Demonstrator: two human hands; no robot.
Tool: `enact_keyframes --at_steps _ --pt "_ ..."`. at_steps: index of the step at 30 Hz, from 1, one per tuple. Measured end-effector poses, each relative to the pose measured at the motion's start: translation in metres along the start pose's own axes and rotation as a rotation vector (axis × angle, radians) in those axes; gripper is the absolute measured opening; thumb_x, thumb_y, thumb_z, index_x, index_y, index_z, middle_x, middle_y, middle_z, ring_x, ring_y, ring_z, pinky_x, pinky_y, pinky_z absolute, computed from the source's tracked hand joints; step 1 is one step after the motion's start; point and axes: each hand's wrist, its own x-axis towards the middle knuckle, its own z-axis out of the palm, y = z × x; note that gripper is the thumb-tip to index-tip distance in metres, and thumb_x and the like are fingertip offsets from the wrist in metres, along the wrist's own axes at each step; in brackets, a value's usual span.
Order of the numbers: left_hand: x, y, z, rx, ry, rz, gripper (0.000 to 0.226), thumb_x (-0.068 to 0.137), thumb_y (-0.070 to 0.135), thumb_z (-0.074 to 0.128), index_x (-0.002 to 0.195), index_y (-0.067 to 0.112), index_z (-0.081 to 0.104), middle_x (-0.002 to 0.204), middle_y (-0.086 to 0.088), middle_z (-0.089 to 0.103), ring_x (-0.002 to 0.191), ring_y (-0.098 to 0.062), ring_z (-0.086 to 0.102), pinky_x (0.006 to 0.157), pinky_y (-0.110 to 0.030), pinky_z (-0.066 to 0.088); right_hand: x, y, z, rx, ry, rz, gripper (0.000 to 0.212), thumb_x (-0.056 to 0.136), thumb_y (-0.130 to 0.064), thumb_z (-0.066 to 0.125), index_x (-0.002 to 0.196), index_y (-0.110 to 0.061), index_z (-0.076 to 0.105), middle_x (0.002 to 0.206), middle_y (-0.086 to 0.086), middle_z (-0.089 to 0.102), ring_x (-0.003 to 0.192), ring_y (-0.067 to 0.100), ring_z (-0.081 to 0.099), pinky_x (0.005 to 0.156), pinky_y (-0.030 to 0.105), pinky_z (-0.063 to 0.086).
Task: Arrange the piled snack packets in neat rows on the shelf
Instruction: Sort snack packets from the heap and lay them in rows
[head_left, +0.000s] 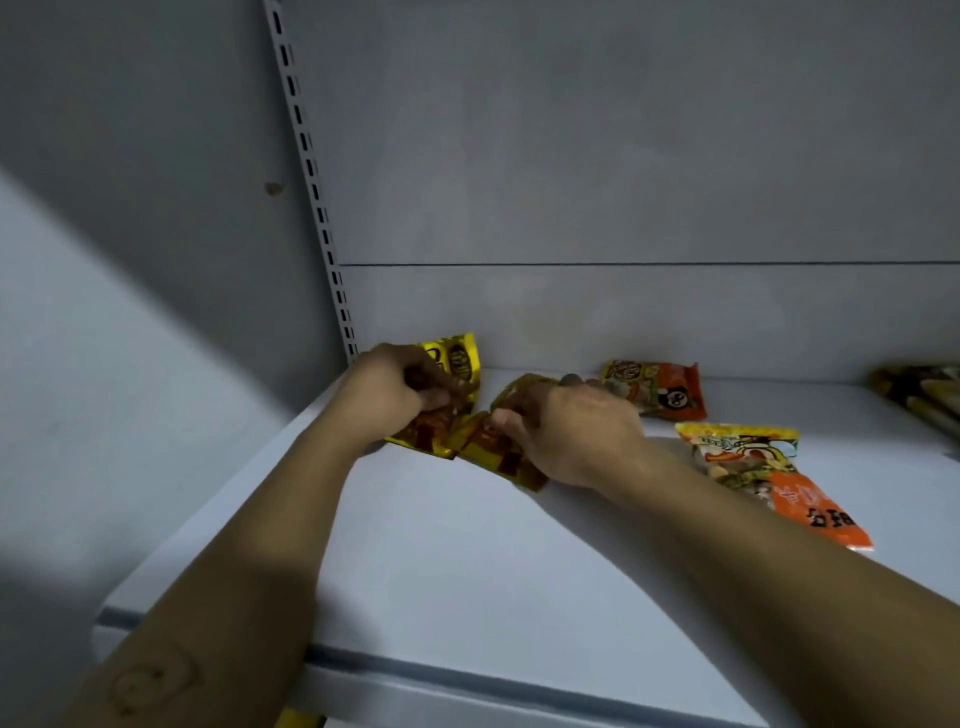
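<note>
Legibility check: I can read no word or number cleanly.
- Front orange packet (815, 512): bold black characters on the orange end, too blurred to decipher. The small print on its yellow top is likewise blurred.
- Rear orange packet (670, 389): black-and-white cartoon face; the lettering around it is illegible.
- Rear yellow packet (460, 364): dark oval emblems with lettering I cannot make out.
- Front yellow packet (498, 460): print unreadable.
- My left forearm (150, 680): faint drawn smiley face.
</note>
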Motion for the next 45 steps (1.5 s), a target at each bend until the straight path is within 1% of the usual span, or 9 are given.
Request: enact_keyframes --at_steps 5,9,12,16,25,28,32,38,45 --pt "-0.002 0.005 0.010 -0.081 -0.052 0.000 0.020 0.078 0.023 0.083 0.087 0.035 0.069 0.090 0.002 0.071 0.089 -0.021 0.068 0.083 -0.044 0.059 0.000 0.002 0.003 0.108 -0.071 -0.103 0.039 0.098 -0.048 0.046 0.135 -0.039 0.051 0.127 0.010 0.061 0.117 0.032 0.054 0.085 0.034 0.044" --pt "-0.005 0.010 0.005 0.025 0.199 -0.044 0.014 0.091 0.035 0.067 0.099 0.024 0.064 0.096 0.000 0.068 0.089 -0.023 0.066 0.078 -0.040 0.057 -0.008 0.003 -0.002 0.233 0.003 -0.092 0.033 0.094 -0.038 0.053 0.126 -0.041 0.062 0.127 0.004 0.062 0.115 0.028 0.057 0.088 0.033 0.046" --pt "-0.008 0.004 0.001 0.260 0.161 -0.197 0.041 0.092 0.053 0.054 0.103 0.015 0.061 0.099 -0.006 0.065 0.092 -0.028 0.063 0.080 -0.038 0.054 -0.010 -0.001 -0.005 0.199 0.063 -0.031 0.033 0.095 -0.049 0.051 0.123 -0.037 0.063 0.126 0.007 0.061 0.117 0.030 0.055 0.092 0.038 0.045" --pt "-0.015 0.011 0.003 0.439 -0.029 -0.282 0.077 0.075 0.085 0.038 0.066 0.011 0.058 0.073 -0.010 0.062 0.083 -0.032 0.063 0.075 -0.037 0.049 -0.007 -0.006 -0.001 0.155 0.097 -0.056 0.039 0.094 -0.060 0.045 0.113 -0.033 0.064 0.118 0.007 0.063 0.116 0.032 0.054 0.093 0.041 0.041" --pt "-0.018 0.031 0.005 -0.102 0.156 -0.152 0.007 0.089 0.023 0.068 0.094 0.019 0.065 0.094 -0.004 0.070 0.091 -0.026 0.068 0.081 -0.039 0.058 -0.008 0.001 0.004 0.304 0.051 -0.094 0.045 0.092 -0.060 0.051 0.122 -0.029 0.061 0.118 0.003 0.065 0.112 0.028 0.057 0.088 0.038 0.048" --pt "-0.023 0.047 0.003 -0.371 0.225 -0.081 0.008 0.093 0.024 0.064 0.095 0.017 0.063 0.092 -0.007 0.073 0.086 -0.027 0.071 0.078 -0.042 0.059 -0.007 -0.001 -0.004 0.588 0.157 -0.004 0.054 0.089 -0.063 0.054 0.122 -0.020 0.060 0.110 0.000 0.068 0.105 0.023 0.062 0.081 0.033 0.050" --pt "-0.031 0.064 0.012 -0.538 0.112 -0.029 0.014 0.101 0.022 0.053 0.112 0.019 0.062 0.099 0.001 0.073 0.083 -0.009 0.072 0.070 -0.022 0.059 -0.007 -0.007 -0.010 1.146 0.190 0.010 0.021 0.089 -0.035 0.070 0.106 -0.023 0.068 0.103 -0.003 0.074 0.097 0.016 0.069 0.091 0.041 0.055" --pt "-0.022 0.056 0.010 -0.570 0.195 -0.184 0.014 0.098 0.020 0.053 0.086 0.015 0.058 0.090 -0.012 0.069 0.081 -0.030 0.068 0.068 -0.039 0.057 0.002 0.007 -0.011 0.902 0.142 -0.028 0.021 0.089 -0.024 0.072 0.108 -0.016 0.071 0.102 -0.005 0.074 0.096 0.017 0.068 0.087 0.036 0.055" --pt "-0.032 0.057 0.005 -0.713 -0.003 -0.264 0.043 0.092 0.043 0.064 0.115 0.007 0.060 0.107 -0.014 0.071 0.092 -0.030 0.069 0.082 -0.043 0.058 0.005 0.006 -0.004 0.891 0.225 0.024 0.020 0.093 -0.022 0.066 0.111 -0.015 0.067 0.105 0.003 0.073 0.098 0.026 0.067 0.086 0.047 0.055"
